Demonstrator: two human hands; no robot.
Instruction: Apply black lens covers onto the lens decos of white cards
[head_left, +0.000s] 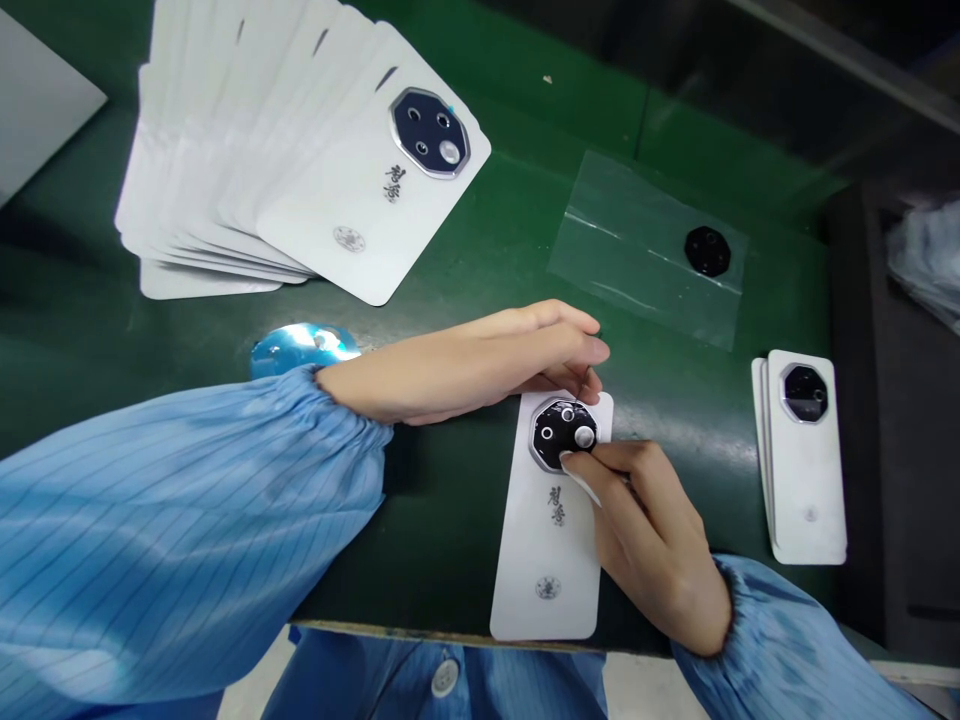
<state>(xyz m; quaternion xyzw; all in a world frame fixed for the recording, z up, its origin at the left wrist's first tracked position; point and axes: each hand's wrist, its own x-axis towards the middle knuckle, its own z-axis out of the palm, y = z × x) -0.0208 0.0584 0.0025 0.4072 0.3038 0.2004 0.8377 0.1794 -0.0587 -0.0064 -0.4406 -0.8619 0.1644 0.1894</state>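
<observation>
Fingers of the right hand pinch a white strip beside the black plate on a long white card stretching away from them; the left hand curls its fingertips onto the card's far end.

Left hand reaching across body, palm down, fingers curled downward; right hand angled in from lower right, fingertips bunched forward; both wrists inside gathered blue sleeves.

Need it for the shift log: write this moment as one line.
Left hand: at top edge of white card | right hand: fingers on black camera module
</observation>
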